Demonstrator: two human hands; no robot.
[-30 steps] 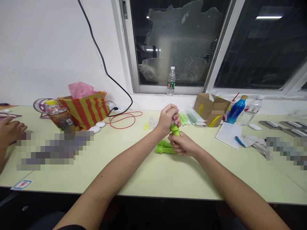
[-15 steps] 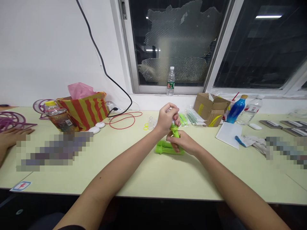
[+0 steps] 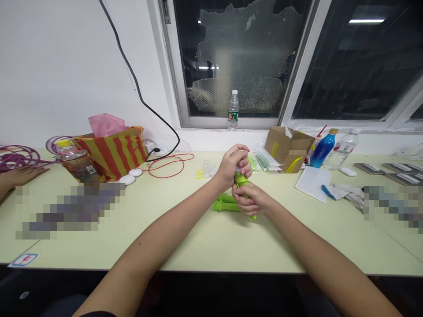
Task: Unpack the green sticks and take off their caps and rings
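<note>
In the head view, my right hand is wrapped round the shaft of a bright green plastic tube. The tube stands slightly tilted, and its lower tip shows beneath my fist. Just above, my left hand closes over the tube's top end, where a bit of clear plastic shows between the fingers; most of that end is hidden. More green tubes with ridged, bamboo-like joints lie on the table behind my right hand. Small clear plastic pieces and yellow rings sit farther back, left of my hands.
Plastic-wrapped green sticks and a cardboard box are at the back right, near a blue bottle and white paper. At left are a striped bag, a brown drink bottle, red cable and another person's hand.
My right hand's fingers have closed fully round the green tube, and its lower tip now shows below them. My left hand stays on the top end. The view has shifted slightly.
</note>
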